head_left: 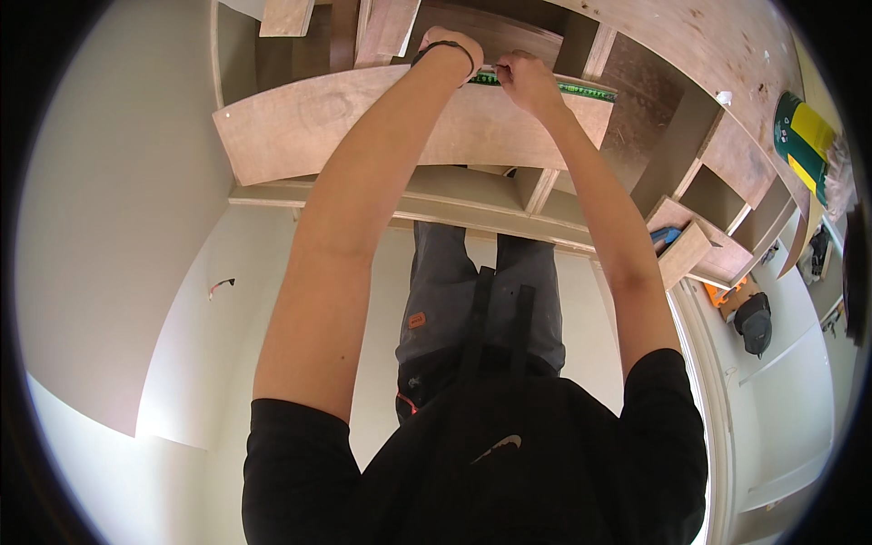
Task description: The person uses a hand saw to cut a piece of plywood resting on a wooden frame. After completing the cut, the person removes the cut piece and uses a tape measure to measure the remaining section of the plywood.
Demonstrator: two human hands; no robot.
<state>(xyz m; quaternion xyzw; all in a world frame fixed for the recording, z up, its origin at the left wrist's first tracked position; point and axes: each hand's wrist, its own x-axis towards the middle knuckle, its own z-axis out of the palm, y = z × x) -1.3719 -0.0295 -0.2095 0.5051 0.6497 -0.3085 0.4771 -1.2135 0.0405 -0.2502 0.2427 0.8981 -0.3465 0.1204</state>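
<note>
A plywood board (300, 129) lies across the top of a wooden frame, in front of me. Along its far edge runs a green tape measure blade (586, 90), from beside my left wrist to the board's right end. My left hand (451, 44) is closed at that far edge, with a dark band on the wrist; what its fingers hold is hidden. Close to its right, my right hand (529, 80) is pinched over the blade, fingertips together near a small dark thing that is too small to name. The tape's case does not show.
Open wooden compartments (672, 136) surround the board. A smaller wood piece (688, 256) leans at the right, by a blue object (666, 238). Farther right are a green and yellow container (804, 136) and a dark cap (753, 324). Wires (221, 287) stick out of the left wall.
</note>
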